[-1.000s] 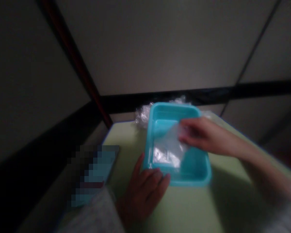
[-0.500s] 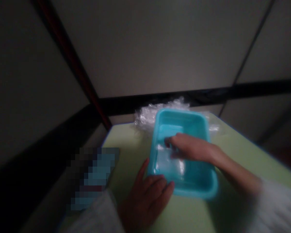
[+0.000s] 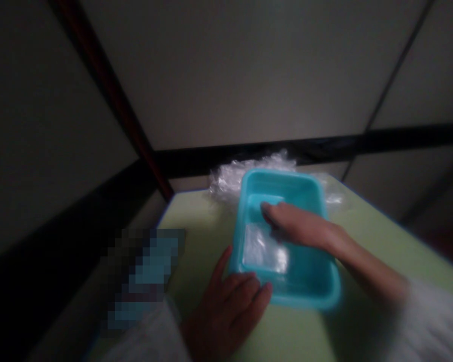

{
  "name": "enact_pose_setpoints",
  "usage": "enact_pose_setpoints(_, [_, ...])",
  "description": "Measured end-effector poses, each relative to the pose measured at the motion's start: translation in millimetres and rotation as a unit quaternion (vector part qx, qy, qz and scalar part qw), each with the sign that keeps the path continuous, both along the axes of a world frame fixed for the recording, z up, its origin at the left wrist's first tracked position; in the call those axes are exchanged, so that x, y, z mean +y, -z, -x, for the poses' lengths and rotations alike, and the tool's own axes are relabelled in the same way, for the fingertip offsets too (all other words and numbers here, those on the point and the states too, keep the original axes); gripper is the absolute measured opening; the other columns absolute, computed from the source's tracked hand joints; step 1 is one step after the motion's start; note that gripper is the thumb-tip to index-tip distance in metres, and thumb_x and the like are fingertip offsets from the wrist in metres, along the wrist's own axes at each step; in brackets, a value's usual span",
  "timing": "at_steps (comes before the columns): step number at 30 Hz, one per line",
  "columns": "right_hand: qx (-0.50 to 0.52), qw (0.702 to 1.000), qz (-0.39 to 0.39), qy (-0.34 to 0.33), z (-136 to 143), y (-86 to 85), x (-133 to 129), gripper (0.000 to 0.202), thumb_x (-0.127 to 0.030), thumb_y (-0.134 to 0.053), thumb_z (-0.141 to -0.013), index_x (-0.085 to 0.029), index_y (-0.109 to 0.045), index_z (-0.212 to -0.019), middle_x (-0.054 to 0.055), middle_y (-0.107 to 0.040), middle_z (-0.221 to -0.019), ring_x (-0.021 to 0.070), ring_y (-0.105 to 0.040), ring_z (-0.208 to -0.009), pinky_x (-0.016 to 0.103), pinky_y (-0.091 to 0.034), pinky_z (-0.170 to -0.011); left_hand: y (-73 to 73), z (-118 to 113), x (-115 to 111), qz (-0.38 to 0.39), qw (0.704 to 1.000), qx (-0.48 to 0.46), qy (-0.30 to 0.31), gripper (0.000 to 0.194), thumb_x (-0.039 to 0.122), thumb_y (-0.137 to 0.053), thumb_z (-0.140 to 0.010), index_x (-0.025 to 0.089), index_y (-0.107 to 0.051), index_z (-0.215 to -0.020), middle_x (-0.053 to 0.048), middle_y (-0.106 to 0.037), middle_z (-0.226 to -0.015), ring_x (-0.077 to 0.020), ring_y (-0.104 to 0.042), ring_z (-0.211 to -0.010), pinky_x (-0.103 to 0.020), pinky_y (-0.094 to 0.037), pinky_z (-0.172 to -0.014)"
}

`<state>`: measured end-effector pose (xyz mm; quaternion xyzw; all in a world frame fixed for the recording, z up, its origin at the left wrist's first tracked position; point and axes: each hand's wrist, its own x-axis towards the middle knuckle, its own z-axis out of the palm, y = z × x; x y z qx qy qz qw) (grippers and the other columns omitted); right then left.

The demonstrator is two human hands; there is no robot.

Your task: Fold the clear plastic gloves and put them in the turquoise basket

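A turquoise plastic basin [image 3: 303, 289], rectangular with rounded corners, is at the middle of the table. My left hand [image 3: 230, 306] grips its near left corner, thumb along the left side and fingers over the front rim. Inside the basin, what looks like a clear shiny plastic packet [image 3: 262, 251] lies flat on the bottom. My right hand [image 3: 292, 223] reaches in over the right rim, above the far part of the bottom. Its fingers are curled together and point down; whatever they hold, if anything, is hidden and blurred.
Crumpled clear plastic wrapping [image 3: 230, 181] lies behind the basin at the far end of the yellow-green table [image 3: 196, 216]. A pixelated bluish patch [image 3: 151, 271] covers something at the table's left edge. A wall with a dark band [image 3: 211, 158] stands behind.
My right hand has shifted slightly away from me and up inside the basin, showing more of the clear packet. My left hand and the basin have hardly moved.
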<state>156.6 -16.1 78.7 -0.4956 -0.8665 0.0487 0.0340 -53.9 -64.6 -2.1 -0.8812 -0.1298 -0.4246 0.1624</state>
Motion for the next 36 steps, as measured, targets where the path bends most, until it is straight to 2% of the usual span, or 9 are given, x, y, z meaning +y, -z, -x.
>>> enact_pose_setpoints(12, [0.008, 0.999, 0.027, -0.019, -1.0, -4.7, -3.6, 0.027, -0.01, -0.052, -0.08, -0.007, -0.051, -0.107, 0.012, -0.061, -0.09, 0.0193, -0.055, -0.077, 0.027, -0.041, -0.066, -0.5, 0.6, 0.9, 0.0, 1.0, 0.008, 0.009, 0.029, 0.012, -0.033, -0.095, 0.011, -0.061, -0.103, -0.003, -0.066, -0.083, -0.0134, -0.06, -0.083, -0.053, -0.023, -0.111])
enact_pose_setpoints(18, [0.035, 0.999, -0.024, -0.005, -14.0, -5.8, -0.1, 0.023, -0.011, -0.05, -0.08, -0.012, -0.053, -0.103, 0.008, -0.062, -0.083, 0.0178, -0.055, -0.071, 0.027, -0.039, -0.061, 2.3, -0.7, 1.4, -0.007, 1.0, 0.004, -0.001, 0.029, 0.012, -0.033, -0.095, 0.013, -0.06, -0.105, -0.002, -0.066, -0.084, -0.013, -0.059, -0.085, -0.053, -0.024, -0.111])
enact_pose_setpoints(23, [0.095, 0.99, -0.1, 0.025, -18.7, -24.5, -2.9, 0.009, -0.01, -0.054, -0.076, -0.017, -0.052, -0.081, 0.001, -0.06, -0.069, 0.0142, -0.055, -0.061, 0.024, -0.035, -0.053, -1.8, -1.7, 2.9, -0.015, 1.0, -0.009, 0.0, 0.029, 0.012, -0.033, -0.095, 0.012, -0.061, -0.101, -0.002, -0.065, -0.083, -0.0129, -0.059, -0.083, -0.052, -0.024, -0.111])
enact_pose_setpoints(26, [0.194, 0.972, -0.128, 0.04, -20.8, -39.4, -9.5, 0.01, -0.011, -0.055, -0.077, -0.018, -0.049, -0.076, -0.001, -0.061, -0.064, 0.0124, -0.058, -0.057, 0.021, -0.039, -0.051, -7.1, 1.0, 5.4, -0.015, 1.0, 0.01, -0.018, 0.023, 0.01, -0.04, -0.093, 0.011, -0.061, -0.1, -0.003, -0.066, -0.083, -0.0127, -0.059, -0.081, -0.052, -0.024, -0.111])
enact_pose_setpoints(31, [0.352, 0.912, -0.196, 0.075, -30.2, -55.9, -22.5, 0.009, -0.025, -0.057, -0.08, -0.019, -0.05, -0.079, 0.002, -0.065, -0.07, 0.0171, -0.066, -0.062, 0.025, -0.049, -0.052, -10.0, 11.0, 16.7, -0.006, 0.997, -0.024, -0.072, 0.021, 0.007, -0.047, -0.089, 0.013, -0.06, -0.104, -0.003, -0.065, -0.088, -0.014, -0.059, -0.085, -0.054, -0.029, -0.108])
enact_pose_setpoints(34, [0.396, 0.886, -0.221, 0.099, -41.3, -55.5, -26.0, 0.013, -0.031, -0.058, -0.079, -0.019, -0.05, -0.077, 0.003, -0.065, -0.069, 0.0186, -0.067, -0.061, 0.026, -0.05, -0.05, -9.8, 20.8, 32.1, -0.009, 0.991, -0.067, -0.118, 0.023, 0.005, -0.05, -0.086, 0.016, -0.06, -0.103, -0.002, -0.063, -0.086, -0.0137, -0.058, -0.079, -0.054, -0.032, -0.106])
enact_pose_setpoints(36, [0.401, 0.884, -0.211, 0.112, -51.3, -48.0, -25.1, 0.015, -0.032, -0.056, -0.079, -0.019, -0.049, -0.077, 0.004, -0.065, -0.068, 0.0188, -0.067, -0.061, 0.027, -0.051, -0.051, -10.3, 28.0, 46.0, -0.015, 0.985, -0.077, -0.156, 0.024, 0.007, -0.052, -0.085, 0.018, -0.06, -0.105, -0.002, -0.062, -0.085, -0.0152, -0.058, -0.079, -0.054, -0.033, -0.105])
